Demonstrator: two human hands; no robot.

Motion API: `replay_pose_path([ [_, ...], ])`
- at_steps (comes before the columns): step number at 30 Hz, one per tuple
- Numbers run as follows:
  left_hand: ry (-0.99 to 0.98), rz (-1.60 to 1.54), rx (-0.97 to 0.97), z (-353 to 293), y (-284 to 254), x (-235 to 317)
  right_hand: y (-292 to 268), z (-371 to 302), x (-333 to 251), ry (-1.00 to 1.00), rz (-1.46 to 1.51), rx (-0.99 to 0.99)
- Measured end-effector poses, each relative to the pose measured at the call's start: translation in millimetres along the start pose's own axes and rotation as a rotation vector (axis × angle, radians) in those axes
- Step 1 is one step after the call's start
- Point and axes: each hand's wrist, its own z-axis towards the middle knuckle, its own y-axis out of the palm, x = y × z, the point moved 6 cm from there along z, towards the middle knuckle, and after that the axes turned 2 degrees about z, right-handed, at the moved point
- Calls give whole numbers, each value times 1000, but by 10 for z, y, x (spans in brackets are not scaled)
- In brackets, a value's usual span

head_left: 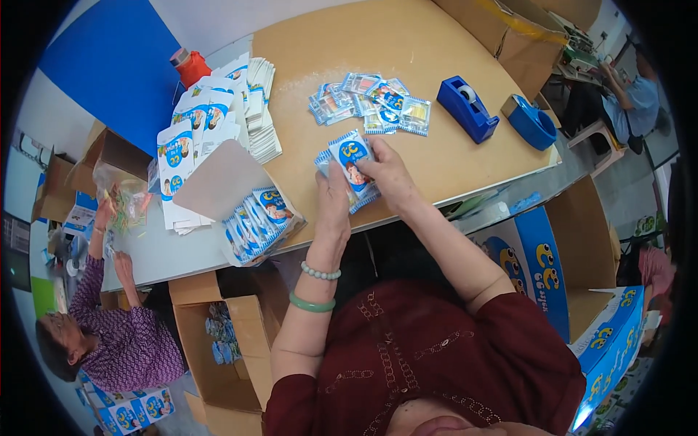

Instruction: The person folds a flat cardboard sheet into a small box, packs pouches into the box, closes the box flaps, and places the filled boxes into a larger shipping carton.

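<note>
A small stack of blue-and-white printed sachets (354,161) is held between both hands above the table's near edge. My left hand (334,202) grips the stack along its left side, and my right hand (393,179) closes on its right side with the thumb across the front. Just left of my left hand stands an open white carton (218,180), its flap raised. Upright sachets (251,224) fill it in a row. Beyond my hands, several clear-and-blue sachets (382,100) lie in a loose pile on the tan tabletop (313,47).
Flat printed cartons (207,120) are heaped at the left, near a red bottle (193,69). Two blue tape dispensers (469,112) stand at the right. Cardboard boxes (247,341) sit below the table. A person in a patterned purple top (131,338) works at the left.
</note>
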Motion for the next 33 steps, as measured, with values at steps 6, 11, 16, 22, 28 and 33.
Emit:
replay_pose_path([
  [6,-149,-148,-75,46,-200,-124,156,-126,34,-387,-457,-86],
  [11,-167,-280,-25,-100,-169,-15,-552,404,-293,-30,-606,73],
  [16,-170,-259,-17,-102,-208,-94,-1160,781,-739,188,-1741,547],
  [22,-153,-213,-121,-154,-232,-93,-1312,855,-629,173,-1610,435],
  [28,-151,-264,-115,-187,-303,-115,-1254,750,-689,141,-1251,340],
  [33,-175,-289,-141,-180,-341,-147,-1006,1026,-708,-97,-1178,364],
])
